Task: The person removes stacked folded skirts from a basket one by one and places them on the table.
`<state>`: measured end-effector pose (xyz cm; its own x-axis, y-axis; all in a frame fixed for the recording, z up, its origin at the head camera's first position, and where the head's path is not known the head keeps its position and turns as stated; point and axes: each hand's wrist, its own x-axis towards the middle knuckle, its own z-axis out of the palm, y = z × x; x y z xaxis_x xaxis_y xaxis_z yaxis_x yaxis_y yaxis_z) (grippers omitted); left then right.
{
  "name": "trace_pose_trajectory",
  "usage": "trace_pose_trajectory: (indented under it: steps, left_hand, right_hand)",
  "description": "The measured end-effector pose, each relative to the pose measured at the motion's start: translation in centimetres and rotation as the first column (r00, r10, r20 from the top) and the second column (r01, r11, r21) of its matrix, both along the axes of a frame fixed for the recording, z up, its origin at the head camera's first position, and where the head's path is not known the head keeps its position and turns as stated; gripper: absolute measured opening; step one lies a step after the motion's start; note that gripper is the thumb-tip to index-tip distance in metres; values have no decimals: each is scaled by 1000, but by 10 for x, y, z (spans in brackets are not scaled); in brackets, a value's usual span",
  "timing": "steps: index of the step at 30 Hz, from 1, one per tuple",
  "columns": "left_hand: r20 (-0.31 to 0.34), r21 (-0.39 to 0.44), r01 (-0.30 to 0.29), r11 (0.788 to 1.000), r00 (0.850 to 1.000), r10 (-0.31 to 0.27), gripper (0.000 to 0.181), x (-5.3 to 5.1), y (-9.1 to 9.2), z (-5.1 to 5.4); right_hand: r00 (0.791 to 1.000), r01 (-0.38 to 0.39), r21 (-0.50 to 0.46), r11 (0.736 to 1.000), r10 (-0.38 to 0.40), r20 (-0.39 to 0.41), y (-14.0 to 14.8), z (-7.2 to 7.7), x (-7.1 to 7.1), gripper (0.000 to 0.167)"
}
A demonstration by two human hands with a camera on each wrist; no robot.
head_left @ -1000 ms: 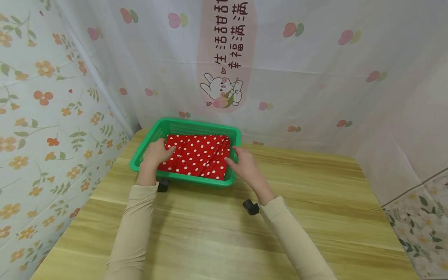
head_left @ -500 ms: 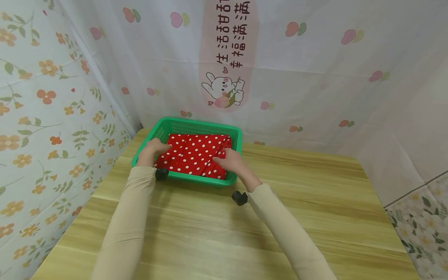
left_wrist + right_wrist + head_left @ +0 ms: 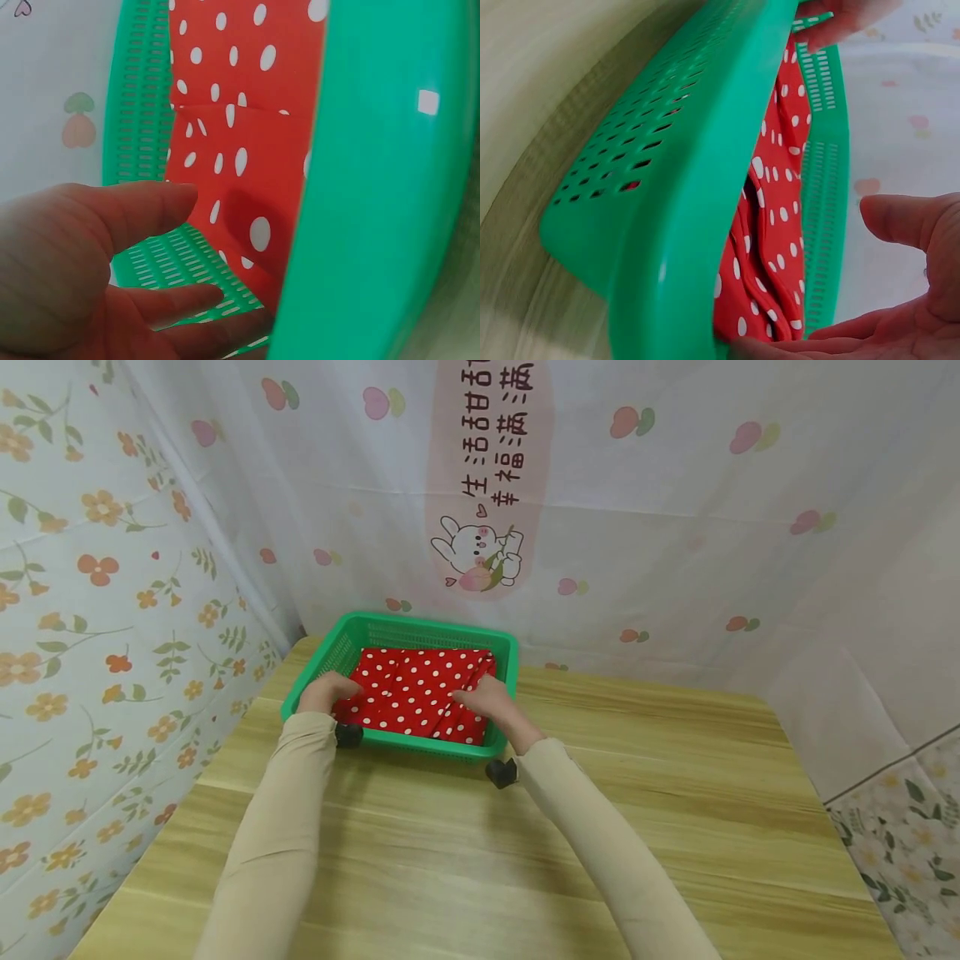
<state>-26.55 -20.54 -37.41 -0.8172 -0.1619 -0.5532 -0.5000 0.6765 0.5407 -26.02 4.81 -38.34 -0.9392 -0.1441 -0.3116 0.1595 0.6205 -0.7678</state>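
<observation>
A folded red cloth with white dots lies inside a green plastic basket with slotted walls. My left hand reaches in at the left end. In the left wrist view its thumb and fingers are spread, pointing down beside the cloth's edge. At the right end, my right hand reaches over the cloth. The right wrist view shows that thumb held apart, with the fingers low by the cloth's end. Fingertips of both hands are partly hidden, so contact with the cloth is unclear.
The basket stands at the back left of a wood-grain table. Behind it hangs a white curtain with printed fruit and a rabbit. A flowered curtain borders the left side.
Both hands have lowered into the basket. My right hand has moved left, from beside the right rim to over the cloth's right end. The cloth and basket look unmoved.
</observation>
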Motion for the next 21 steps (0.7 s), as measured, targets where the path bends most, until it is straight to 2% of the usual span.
trace_pose_trajectory:
  steps: [5, 9, 12, 15, 17, 19, 21]
  left_hand:
    - [15, 41, -5, 999, 1000, 5, 54, -3, -3, -2]
    - [36, 54, -4, 999, 999, 2, 58, -10, -5, -2]
    - [67, 59, -16, 998, 998, 12, 62, -18, -5, -3]
    - [119, 83, -60, 995, 992, 49, 63, -26, -5, -5]
    - [140, 99, -101, 990, 986, 87, 63, -29, -6, -7]
    - [149, 97, -97, 991, 985, 82, 63, -32, -7, -10]
    - [156, 112, -106, 988, 984, 88, 62, -31, -9, -9]
  right_hand:
    - [997, 47, 8, 999, -47, 56, -4, -2, -4, 39]
    - [989, 90, -28, 996, -86, 120, -7, -6, -8, 39]
    - [974, 150, -91, 984, -132, 185, -9, -8, -13, 42]
    - [951, 214, -143, 966, -173, 258, -9, -8, -19, 50]
    - [937, 244, -159, 957, -190, 293, -9, -6, -21, 55]
    - [927, 262, -162, 951, -201, 318, -9, -6, -24, 58]
    - [922, 266, -144, 953, -208, 327, -10, -6, -25, 60]
